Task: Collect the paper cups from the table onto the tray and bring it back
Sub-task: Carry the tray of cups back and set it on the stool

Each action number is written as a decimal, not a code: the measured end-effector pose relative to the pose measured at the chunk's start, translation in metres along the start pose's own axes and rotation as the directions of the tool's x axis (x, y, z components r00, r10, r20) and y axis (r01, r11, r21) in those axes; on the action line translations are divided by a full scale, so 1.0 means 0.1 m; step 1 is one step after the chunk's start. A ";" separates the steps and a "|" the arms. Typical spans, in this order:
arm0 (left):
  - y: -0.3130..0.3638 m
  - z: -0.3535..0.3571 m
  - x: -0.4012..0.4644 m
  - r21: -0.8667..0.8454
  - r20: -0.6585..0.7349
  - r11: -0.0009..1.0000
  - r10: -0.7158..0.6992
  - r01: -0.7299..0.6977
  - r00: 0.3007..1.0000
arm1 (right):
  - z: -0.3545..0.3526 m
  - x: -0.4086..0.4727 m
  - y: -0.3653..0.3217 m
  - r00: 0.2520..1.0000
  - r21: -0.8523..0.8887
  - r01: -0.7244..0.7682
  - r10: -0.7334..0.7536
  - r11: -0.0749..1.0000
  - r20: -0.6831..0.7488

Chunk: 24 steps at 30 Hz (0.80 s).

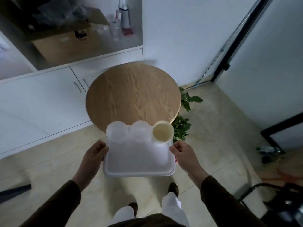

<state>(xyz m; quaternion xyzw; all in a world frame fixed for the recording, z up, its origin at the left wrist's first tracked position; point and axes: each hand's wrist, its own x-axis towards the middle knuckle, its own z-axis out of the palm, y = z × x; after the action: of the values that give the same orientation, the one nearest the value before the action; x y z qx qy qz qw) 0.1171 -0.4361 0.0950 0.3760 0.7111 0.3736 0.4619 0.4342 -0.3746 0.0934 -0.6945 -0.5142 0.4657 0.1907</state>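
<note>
I hold a white tray level in front of me, above the floor and just short of the round wooden table. My left hand grips its left edge and my right hand grips its right edge. Three cups stand upright along the tray's far rim: a white cup at the left, another white cup in the middle, and a cream-coloured paper cup at the right corner. The tabletop bears nothing.
White cabinets run along the left wall, with a cardboard box and bottles on the shelf above. A potted plant stands right of the table. A glass door is at the back right; dark equipment sits at the lower right.
</note>
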 end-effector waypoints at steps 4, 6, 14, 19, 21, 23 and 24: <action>0.23 0.47 0.11 -0.034 -0.058 0.999 0.005 -0.007 0.998 | -0.49 0.55 -0.02 0.996 -0.025 0.059 -0.058 0.998 0.067; 0.32 0.64 0.18 -0.041 -0.107 0.999 -0.008 0.004 0.994 | -0.69 0.79 -0.09 0.992 -0.045 0.094 -0.090 0.995 0.088; 0.53 1.00 0.62 -0.078 -0.190 0.996 -0.058 0.044 0.980 | -0.99 1.71 -0.45 0.969 -0.096 0.155 -0.133 0.983 0.207; 0.65 0.99 1.06 -0.071 -0.234 0.995 -0.091 0.076 0.968 | -0.85 2.32 -0.71 0.954 -0.112 0.155 -0.120 0.982 0.273; 0.67 0.96 1.30 -0.090 -0.250 0.993 -0.101 0.081 0.963 | -0.76 2.57 -0.87 0.953 -0.148 0.145 -0.098 0.978 0.287; 0.71 0.92 1.52 -0.097 -0.249 0.991 -0.110 0.089 0.962 | -0.67 2.80 -0.99 0.951 -0.170 0.140 -0.085 0.975 0.297; 0.72 0.87 1.66 -0.104 -0.252 0.990 -0.117 0.093 0.961 | -0.59 2.95 -1.08 0.950 -0.170 0.136 -0.080 0.976 0.300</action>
<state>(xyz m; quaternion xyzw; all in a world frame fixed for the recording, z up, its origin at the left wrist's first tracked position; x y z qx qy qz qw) 0.1644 -0.2421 0.0703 0.2645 0.7661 0.4263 0.4017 0.4368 -0.0553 0.0699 -0.6038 -0.6159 0.5010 0.0715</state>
